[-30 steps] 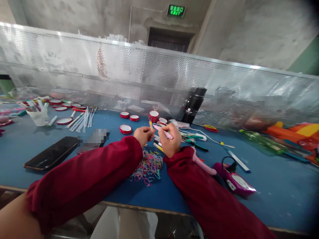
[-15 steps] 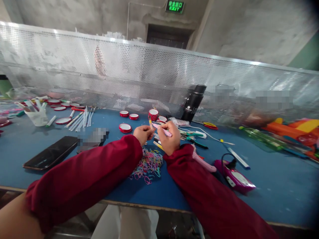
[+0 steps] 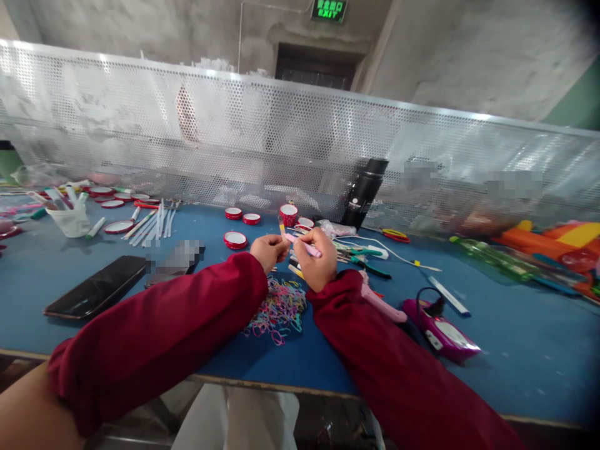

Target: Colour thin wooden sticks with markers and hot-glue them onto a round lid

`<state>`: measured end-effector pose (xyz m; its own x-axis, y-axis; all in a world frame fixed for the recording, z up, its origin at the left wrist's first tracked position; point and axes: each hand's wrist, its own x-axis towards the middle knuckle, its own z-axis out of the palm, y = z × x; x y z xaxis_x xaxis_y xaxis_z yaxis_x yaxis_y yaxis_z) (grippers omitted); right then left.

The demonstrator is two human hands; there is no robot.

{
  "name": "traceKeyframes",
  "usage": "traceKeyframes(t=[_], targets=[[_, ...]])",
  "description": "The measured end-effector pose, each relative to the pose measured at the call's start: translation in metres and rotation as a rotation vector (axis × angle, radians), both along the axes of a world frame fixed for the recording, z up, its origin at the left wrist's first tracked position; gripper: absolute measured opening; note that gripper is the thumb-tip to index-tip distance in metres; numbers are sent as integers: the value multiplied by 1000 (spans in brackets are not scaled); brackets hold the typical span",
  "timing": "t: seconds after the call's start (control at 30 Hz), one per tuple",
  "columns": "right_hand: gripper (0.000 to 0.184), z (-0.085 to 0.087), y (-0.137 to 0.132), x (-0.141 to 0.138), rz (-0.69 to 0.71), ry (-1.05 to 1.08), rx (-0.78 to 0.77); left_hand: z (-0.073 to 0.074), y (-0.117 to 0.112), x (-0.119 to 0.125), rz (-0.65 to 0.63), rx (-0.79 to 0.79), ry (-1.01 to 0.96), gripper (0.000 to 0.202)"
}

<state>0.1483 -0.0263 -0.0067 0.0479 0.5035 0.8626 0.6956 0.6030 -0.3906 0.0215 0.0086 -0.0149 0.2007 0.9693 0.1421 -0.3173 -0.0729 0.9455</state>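
My left hand (image 3: 270, 252) is closed, pinching a small narrow strip (image 3: 282, 227) with a yellowish part that sticks up from the fingertips. What exactly it is stays too small to make out. In my right hand (image 3: 320, 261) lies a pink pen (image 3: 310, 249), its tip pointing left at the strip and very near it; whether they touch I cannot tell. Below both hands spreads a pile of colourful small rubber bands (image 3: 280, 306). Several pens and sticks (image 3: 296, 267) lie between the hands, partly hidden by the right one.
Red-rimmed round tins (image 3: 235, 240) and a red cup (image 3: 289, 215) stand beyond the hands. A black bottle (image 3: 364, 194) leans by the perforated screen (image 3: 244, 137). Pliers (image 3: 372, 269), a pink glue gun (image 3: 382, 305) and a purple power box (image 3: 440, 334) lie right; phones (image 3: 96, 287) left.
Both hands stay nearly in place. The pink pen has shifted very slightly left and down, with its tip still by the strip.
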Motion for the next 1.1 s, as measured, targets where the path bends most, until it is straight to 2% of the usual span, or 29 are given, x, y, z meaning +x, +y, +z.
traceKeyframes(t=[0.37,0.53,0.7,0.87,1.1], targets=[[11,1,-1,0,-19,31,13,0,0,-1,9,5,12,24],[12,1,0,1,15,11,4,-1,0,-1,17,26,14,26],[10,1,-1,1,-31,52,12,0,1,-2,24,27,6,23],[11,1,-2,0,38,26,-16,-1,1,-2,31,45,27,24],[10,0,0,3,2,71,-9,-2,2,-1,21,56,27,26]])
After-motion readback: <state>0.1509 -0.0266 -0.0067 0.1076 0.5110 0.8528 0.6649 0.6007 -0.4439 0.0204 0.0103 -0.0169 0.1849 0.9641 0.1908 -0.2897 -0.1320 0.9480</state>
